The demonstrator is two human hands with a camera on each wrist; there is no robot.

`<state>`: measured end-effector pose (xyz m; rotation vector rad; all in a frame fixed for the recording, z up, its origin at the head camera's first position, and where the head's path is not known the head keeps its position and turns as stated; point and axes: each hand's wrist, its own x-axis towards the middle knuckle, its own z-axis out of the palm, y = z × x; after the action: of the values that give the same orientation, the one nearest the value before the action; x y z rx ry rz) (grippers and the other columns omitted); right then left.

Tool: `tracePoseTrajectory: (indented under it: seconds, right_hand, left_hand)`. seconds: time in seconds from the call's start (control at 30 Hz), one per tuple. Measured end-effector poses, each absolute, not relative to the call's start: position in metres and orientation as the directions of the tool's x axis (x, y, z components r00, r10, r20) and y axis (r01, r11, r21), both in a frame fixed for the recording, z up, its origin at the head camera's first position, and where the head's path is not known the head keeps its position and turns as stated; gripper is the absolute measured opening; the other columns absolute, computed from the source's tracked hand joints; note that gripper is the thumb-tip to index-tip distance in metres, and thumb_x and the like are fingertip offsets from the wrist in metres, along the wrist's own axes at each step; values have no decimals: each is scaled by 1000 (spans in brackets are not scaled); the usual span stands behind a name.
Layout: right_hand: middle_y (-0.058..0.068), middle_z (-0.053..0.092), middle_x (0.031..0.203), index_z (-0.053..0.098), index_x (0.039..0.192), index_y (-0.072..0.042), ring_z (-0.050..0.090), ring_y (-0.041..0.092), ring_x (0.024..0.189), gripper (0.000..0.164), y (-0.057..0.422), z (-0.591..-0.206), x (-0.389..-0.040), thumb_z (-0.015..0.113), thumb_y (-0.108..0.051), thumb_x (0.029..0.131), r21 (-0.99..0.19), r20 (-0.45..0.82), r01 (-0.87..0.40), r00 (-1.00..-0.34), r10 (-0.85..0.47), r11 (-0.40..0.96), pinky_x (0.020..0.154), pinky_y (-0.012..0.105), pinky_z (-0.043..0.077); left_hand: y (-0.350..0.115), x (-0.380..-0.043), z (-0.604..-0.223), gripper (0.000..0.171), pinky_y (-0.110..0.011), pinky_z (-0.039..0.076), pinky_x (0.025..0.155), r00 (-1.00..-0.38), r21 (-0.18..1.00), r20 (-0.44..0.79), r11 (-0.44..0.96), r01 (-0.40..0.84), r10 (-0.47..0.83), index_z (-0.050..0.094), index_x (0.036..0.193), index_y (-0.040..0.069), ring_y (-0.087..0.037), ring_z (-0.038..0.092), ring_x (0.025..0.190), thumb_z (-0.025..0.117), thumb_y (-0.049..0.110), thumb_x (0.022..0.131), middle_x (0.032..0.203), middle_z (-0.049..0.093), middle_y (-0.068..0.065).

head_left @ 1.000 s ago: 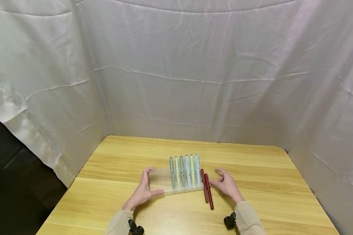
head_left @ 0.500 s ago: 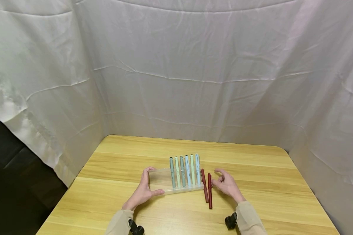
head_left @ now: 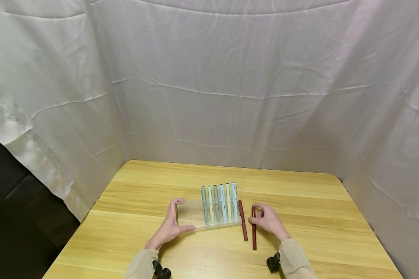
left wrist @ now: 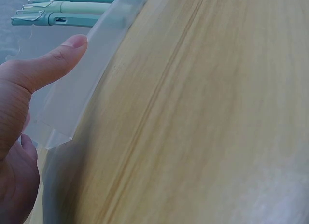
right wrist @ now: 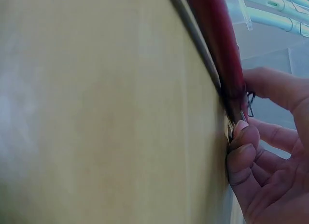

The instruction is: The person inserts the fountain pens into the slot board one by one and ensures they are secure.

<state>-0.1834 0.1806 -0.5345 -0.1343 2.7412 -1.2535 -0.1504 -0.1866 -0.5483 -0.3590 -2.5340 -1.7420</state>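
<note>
A clear plastic pen rack (head_left: pixel 188 213) stands near the middle of the table, tipped back. My left hand (head_left: pixel 168 228) grips its left end, thumb along the front edge; the left wrist view shows that thumb (left wrist: pixel 58 60) on the clear plastic. Several capped pens lie side by side on the rack's right part: grey-green (head_left: pixel 204 205), pale green (head_left: pixel 211 205) and light blue (head_left: pixel 223 203). My right hand (head_left: pixel 270 223) pinches a dark red pen (head_left: pixel 254 237) near its clip end, between thumb and fingers. Another dark red pen (head_left: pixel 243 224) lies against the rack's right end.
The wooden table (head_left: pixel 321 224) extends on both sides of the hands. Pale curtains (head_left: pixel 209 116) hang behind it and at its sides. A black device (head_left: pixel 273 262) is strapped at the right wrist, and another (head_left: pixel 161 270) at the left.
One dark red pen has swung away from the other and shifted right, standing apart from it. My right thumb and fingers have closed round its upper end. The left hand and rack have stayed put.
</note>
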Motion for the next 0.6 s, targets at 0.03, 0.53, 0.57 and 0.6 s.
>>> tracePoseTrajectory:
  seconds: [0.03, 0.53, 0.57, 0.6]
  right_hand:
    - [2, 56, 70, 56, 137, 2, 47, 13, 59, 62, 181, -535, -183, 80, -17, 83, -755, -77, -29, -988, -132, 655, 56, 23, 38]
    - [3, 57, 71, 59, 132, 6, 48, 14, 62, 53, 183, -533, -184, 75, -11, 85, -760, -77, -20, -990, -120, 649, 60, 24, 39]
    - [3, 57, 71, 61, 129, 5, 48, 14, 62, 49, 183, -532, -183, 75, -11, 85, -764, -77, -19, -990, -120, 645, 59, 24, 39]
    - [3, 57, 72, 63, 126, 5, 47, 14, 62, 45, 184, -532, -183, 74, -12, 86, -769, -78, -17, -990, -120, 639, 59, 24, 38]
  left_hand:
    - [-187, -150, -548, 93, -65, 9, 125, -972, 916, 170, 337, 217, 164, 34, 139, 11, -38, 26, 148, 93, 14, 67, 148, 35, -15]
    - [-188, -151, -549, 97, -66, 16, 123, -969, 908, 175, 353, 227, 174, 31, 140, 11, -38, 31, 144, 93, 19, 67, 147, 35, -17]
    - [-188, -151, -549, 97, -66, 16, 123, -969, 907, 174, 354, 226, 173, 31, 140, 11, -38, 31, 144, 93, 19, 66, 147, 35, -17]
    - [-188, -151, -549, 97, -66, 16, 123, -970, 909, 173, 352, 225, 173, 31, 140, 11, -38, 32, 144, 94, 19, 66, 146, 36, -17]
